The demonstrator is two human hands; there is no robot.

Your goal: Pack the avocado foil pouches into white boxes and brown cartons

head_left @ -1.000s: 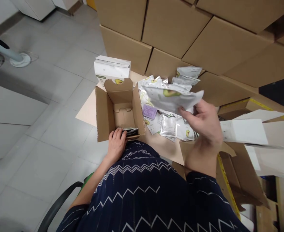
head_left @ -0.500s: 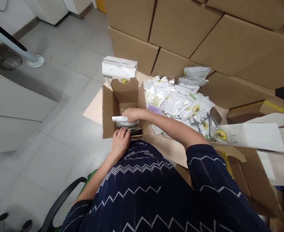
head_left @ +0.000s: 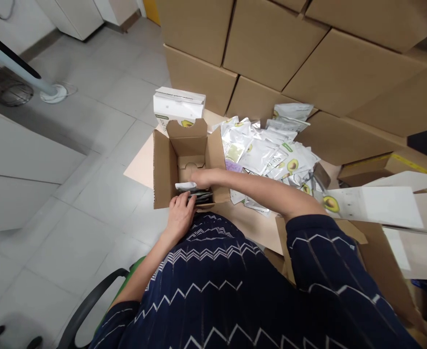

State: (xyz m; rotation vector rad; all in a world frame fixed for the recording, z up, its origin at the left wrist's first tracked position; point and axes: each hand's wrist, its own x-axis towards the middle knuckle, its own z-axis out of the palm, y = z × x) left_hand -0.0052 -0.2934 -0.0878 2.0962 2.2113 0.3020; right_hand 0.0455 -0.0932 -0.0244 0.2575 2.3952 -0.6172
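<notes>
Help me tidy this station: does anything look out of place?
Yes: a purple item beside the open box; its colour differs from the mostly white packets heaped around it. What it is, I can't tell.

Clock centre = our box (head_left: 163,169), plain brown. 12 o'clock: carton (head_left: 179,107), white w/ yellow-green avocado print. 3 o'clock: pouches (head_left: 262,154), silvery-white, some w/ similar avocados (plus a bit of lilac item (head_left: 234,166) at abt 3). 6 o'clock: our top (head_left: 206,291), navy w/ white zigzags. 9 o'clock: floor tiles (head_left: 117,157), grey. 1 o'clock: stacked boxes (head_left: 267,43), brown.
</notes>
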